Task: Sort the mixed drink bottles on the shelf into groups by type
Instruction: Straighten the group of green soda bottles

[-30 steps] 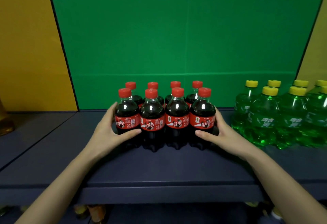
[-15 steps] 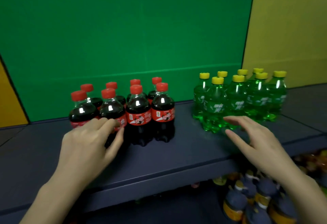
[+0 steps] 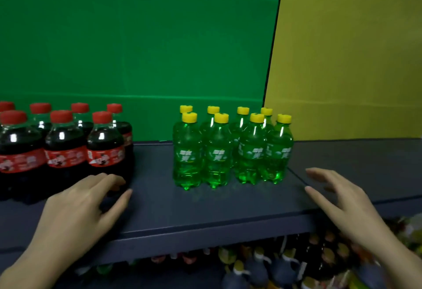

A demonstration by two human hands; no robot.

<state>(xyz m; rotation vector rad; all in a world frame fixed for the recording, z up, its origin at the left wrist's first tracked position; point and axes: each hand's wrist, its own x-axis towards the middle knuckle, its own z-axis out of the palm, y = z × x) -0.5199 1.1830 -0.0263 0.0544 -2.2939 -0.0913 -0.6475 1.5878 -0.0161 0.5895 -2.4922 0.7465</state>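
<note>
Several dark cola bottles (image 3: pixel 64 149) with red caps and red labels stand packed together at the left of the dark blue shelf (image 3: pixel 205 206). Several green soda bottles (image 3: pixel 230 151) with yellow caps stand in a tight group in the middle. My left hand (image 3: pixel 84 206) hovers open just in front of the rightmost cola bottle, fingers spread, holding nothing. My right hand (image 3: pixel 342 199) is open to the right of the green group, a short gap away from it, fingers pointing left.
A green back panel (image 3: pixel 137 49) and a yellow panel (image 3: pixel 354 60) stand behind the shelf. Below the shelf's front edge a lower level holds many other bottles (image 3: pixel 274 266), dark and orange. Bare shelf lies between the two groups and at the right.
Both hands have let go of the cola group and the view has swung right. The left hand now hovers by the cola's right end; the right hand has passed to the right of the green bottles.
</note>
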